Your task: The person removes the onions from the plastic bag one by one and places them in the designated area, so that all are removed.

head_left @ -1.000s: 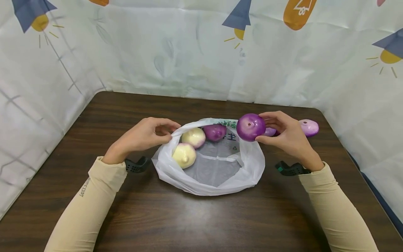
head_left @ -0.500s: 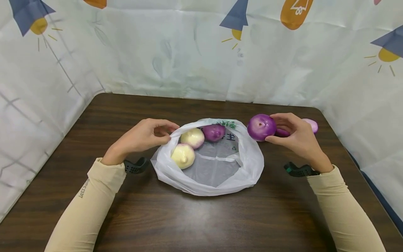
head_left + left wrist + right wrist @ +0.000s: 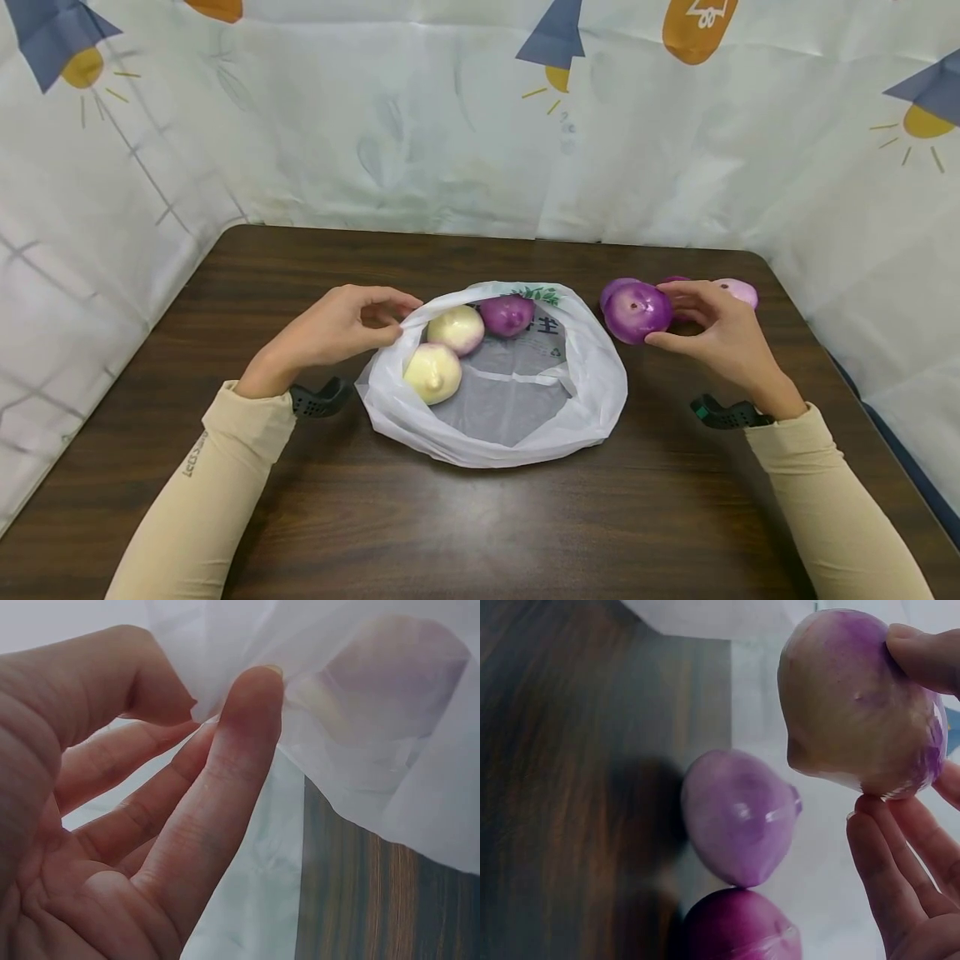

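A white plastic bag [image 3: 495, 454] stands on the table with its mouth spread wide. My left hand [image 3: 348, 325] pinches the bag's left rim between thumb and fingertips, seen close up in the left wrist view. Inside the bag lie two pale onions [image 3: 432, 372] and a purple onion [image 3: 507, 315]. To the bag's right, my right hand [image 3: 712, 333] holds another purple onion [image 3: 636, 313] by thumb and fingertips. In the right wrist view this onion [image 3: 859, 705] is raised above the table, beside a light purple onion [image 3: 739, 817] and a darker one [image 3: 742, 930].
A pale pink onion [image 3: 738, 291] shows past my right hand, near the back right of the dark wooden table [image 3: 480, 533]. Behind the table hangs a white printed cloth [image 3: 300, 125], which also closes off both sides.
My right hand has moved right and slightly down with the purple onion, from over the bag's right rim to beside the other onions. My left hand keeps its pinch on the rim.
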Demonstrator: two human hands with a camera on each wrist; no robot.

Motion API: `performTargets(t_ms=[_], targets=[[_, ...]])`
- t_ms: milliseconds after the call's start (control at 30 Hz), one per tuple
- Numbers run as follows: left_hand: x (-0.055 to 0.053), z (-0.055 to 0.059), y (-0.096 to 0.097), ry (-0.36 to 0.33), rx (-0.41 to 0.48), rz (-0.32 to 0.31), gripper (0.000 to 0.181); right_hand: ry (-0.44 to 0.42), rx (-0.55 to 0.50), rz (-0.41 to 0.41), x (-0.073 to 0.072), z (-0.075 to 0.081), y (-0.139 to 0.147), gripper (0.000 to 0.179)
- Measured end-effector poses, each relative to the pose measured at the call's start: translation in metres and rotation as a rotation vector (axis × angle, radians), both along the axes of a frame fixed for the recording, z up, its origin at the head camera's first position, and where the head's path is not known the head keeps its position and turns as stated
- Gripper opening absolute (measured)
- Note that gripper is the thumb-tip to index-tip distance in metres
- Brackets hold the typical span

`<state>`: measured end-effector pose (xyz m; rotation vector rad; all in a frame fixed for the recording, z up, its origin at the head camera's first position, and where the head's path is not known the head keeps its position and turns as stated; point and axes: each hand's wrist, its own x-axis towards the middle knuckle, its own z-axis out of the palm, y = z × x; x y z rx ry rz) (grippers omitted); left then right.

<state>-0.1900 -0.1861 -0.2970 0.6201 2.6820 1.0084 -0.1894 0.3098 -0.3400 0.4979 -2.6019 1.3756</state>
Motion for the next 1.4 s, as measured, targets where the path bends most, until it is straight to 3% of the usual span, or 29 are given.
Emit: performTargets(t_ms=[500, 1400], targets=[[-0.001, -0.002, -0.001, -0.003, -0.007, 0.005, 0.037, -0.004, 0.015, 0.019, 0.0, -0.018, 0.008, 0.064], [-0.003, -0.002, 0.002, -0.012, -0.009, 0.003, 0.037, -0.135, 0.133, 0.051, -0.005, -0.026, 0.021, 0.062]])
